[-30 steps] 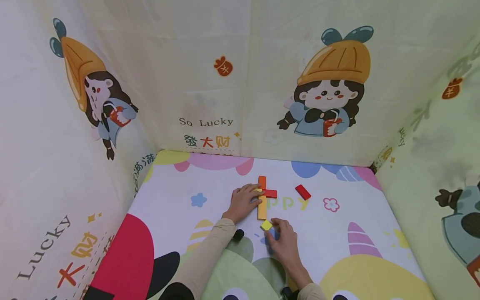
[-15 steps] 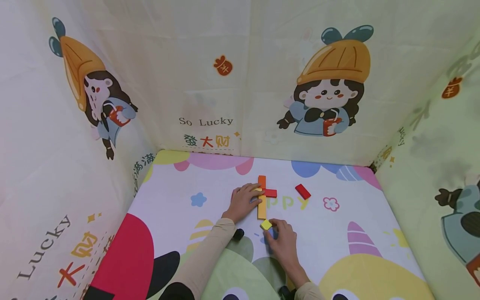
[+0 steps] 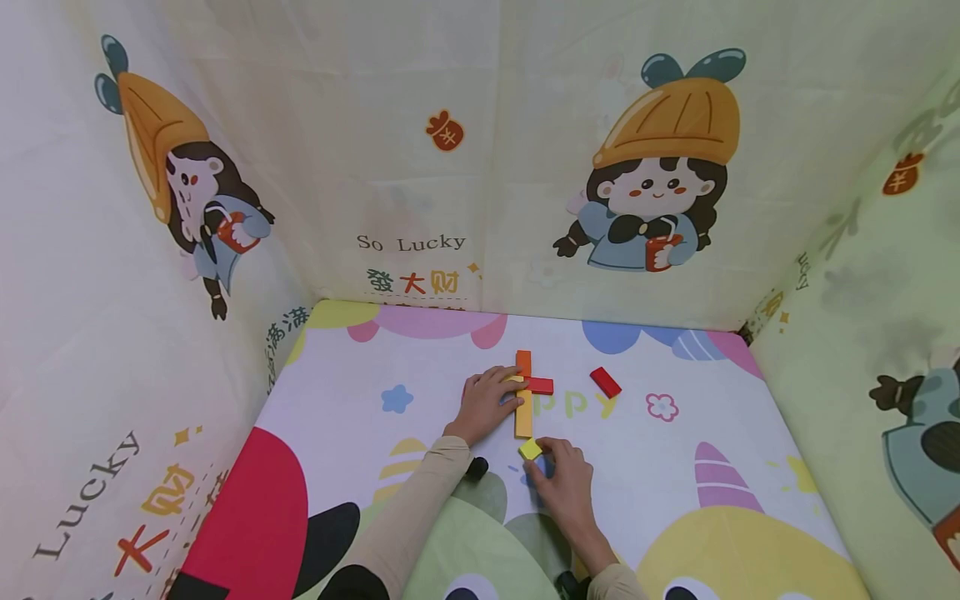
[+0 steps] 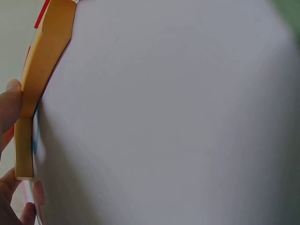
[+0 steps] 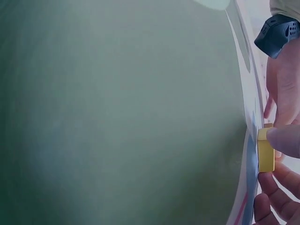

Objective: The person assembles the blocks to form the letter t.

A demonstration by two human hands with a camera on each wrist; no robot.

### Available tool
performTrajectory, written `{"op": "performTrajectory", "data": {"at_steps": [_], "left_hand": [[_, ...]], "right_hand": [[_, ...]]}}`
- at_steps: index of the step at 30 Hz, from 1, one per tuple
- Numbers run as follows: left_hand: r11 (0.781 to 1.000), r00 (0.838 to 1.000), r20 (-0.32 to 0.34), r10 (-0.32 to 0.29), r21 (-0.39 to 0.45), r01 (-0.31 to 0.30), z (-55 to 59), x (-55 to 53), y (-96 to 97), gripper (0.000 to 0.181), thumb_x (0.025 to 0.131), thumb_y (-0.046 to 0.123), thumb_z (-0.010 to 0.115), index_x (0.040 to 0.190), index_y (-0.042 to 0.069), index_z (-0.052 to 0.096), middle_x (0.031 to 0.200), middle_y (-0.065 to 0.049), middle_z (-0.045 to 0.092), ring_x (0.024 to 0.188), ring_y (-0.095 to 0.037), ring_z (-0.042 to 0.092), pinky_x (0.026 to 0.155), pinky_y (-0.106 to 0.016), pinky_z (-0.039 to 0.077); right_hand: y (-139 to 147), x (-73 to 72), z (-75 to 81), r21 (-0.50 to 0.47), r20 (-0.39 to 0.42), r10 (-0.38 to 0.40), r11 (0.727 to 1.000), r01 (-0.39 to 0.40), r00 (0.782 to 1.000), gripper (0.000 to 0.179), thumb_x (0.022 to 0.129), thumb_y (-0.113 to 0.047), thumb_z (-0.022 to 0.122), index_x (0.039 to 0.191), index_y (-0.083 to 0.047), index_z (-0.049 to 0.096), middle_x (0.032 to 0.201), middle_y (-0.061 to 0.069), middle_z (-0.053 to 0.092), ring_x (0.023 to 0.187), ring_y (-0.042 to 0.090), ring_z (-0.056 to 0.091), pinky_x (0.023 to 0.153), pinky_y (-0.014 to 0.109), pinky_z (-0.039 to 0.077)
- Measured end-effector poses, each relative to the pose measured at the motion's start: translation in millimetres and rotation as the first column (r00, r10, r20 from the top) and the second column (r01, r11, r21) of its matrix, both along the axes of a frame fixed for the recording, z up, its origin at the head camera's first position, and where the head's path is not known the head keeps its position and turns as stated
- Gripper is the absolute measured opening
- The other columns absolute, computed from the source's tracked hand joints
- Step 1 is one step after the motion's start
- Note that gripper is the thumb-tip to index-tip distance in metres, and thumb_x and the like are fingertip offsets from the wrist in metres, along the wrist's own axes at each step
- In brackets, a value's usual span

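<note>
In the head view my left hand (image 3: 486,407) lies bent over a cross of blocks on the mat. Its thumb rests against the long yellow-orange block (image 3: 523,415). Other fingers lie about a shorter yellow block (image 4: 24,147), which they partly hide. An orange block (image 3: 524,360) forms the far arm of the cross and a red block (image 3: 542,386) the right one. Just below the long block, my right hand (image 3: 568,477) pinches a small bright yellow block (image 3: 530,449) between thumb and fingers. That block sits turned, a corner toward the long block's near end.
A loose red block (image 3: 606,382) lies on the printed mat (image 3: 450,350), right of the cross. Printed cloth walls (image 3: 420,192) rise behind the mat and at both sides. A dark wrist strap piece (image 5: 276,35) shows on the right wrist.
My right hand and the small yellow block have shifted very slightly left. The left hand and the cross hold their places.
</note>
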State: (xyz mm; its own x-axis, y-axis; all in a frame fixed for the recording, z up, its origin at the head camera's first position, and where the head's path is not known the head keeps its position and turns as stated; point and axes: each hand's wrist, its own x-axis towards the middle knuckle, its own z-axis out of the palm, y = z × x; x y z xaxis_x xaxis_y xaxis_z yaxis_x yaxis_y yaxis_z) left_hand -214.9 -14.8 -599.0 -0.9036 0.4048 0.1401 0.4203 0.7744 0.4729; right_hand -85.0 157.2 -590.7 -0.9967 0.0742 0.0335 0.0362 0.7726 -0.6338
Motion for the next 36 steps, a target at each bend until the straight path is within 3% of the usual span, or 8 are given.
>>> {"op": "performTrajectory", "data": {"at_steps": [19, 24, 36], "left_hand": [[1.0, 1.0, 0.007, 0.0, -0.02, 0.0, 1.1, -0.7, 0.2, 0.04, 0.103, 0.045, 0.063, 0.142, 0.033, 0.066, 0.161, 0.01, 0.049, 0.152, -0.022, 0.041, 0.114, -0.055, 0.037], [1.0, 1.0, 0.018, 0.0, -0.026, 0.0, 2.5, -0.6, 0.4, 0.041, 0.103, 0.045, 0.063, 0.142, 0.033, 0.065, 0.161, 0.01, 0.049, 0.153, -0.022, 0.041, 0.115, -0.056, 0.037], [1.0, 1.0, 0.016, -0.006, -0.012, 0.006, 0.6, -0.6, -0.7, 0.041, 0.103, 0.044, 0.063, 0.143, 0.033, 0.065, 0.161, 0.009, 0.049, 0.153, -0.022, 0.041, 0.114, -0.056, 0.036]], "right_hand": [[-3.1, -0.4, 0.9, -0.003, -0.001, -0.018, 1.0, 0.018, 1.0, 0.043, 0.086, -0.028, 0.086, 0.122, -0.014, 0.068, 0.113, 0.004, 0.07, 0.104, 0.024, 0.06, 0.088, 0.044, 0.038], [-1.7, 0.8, 3.9, -0.014, 0.03, -0.016, 1.0, 0.017, 0.999, 0.044, 0.087, -0.029, 0.085, 0.124, -0.014, 0.066, 0.114, 0.003, 0.07, 0.105, 0.023, 0.059, 0.089, 0.043, 0.038], [24.2, -7.6, 4.2, -0.049, 0.068, 0.03, 0.998, -0.027, 0.997, 0.047, 0.091, -0.024, 0.081, 0.132, -0.014, 0.061, 0.12, 0.004, 0.067, 0.106, 0.021, 0.058, 0.092, 0.042, 0.04]]}}
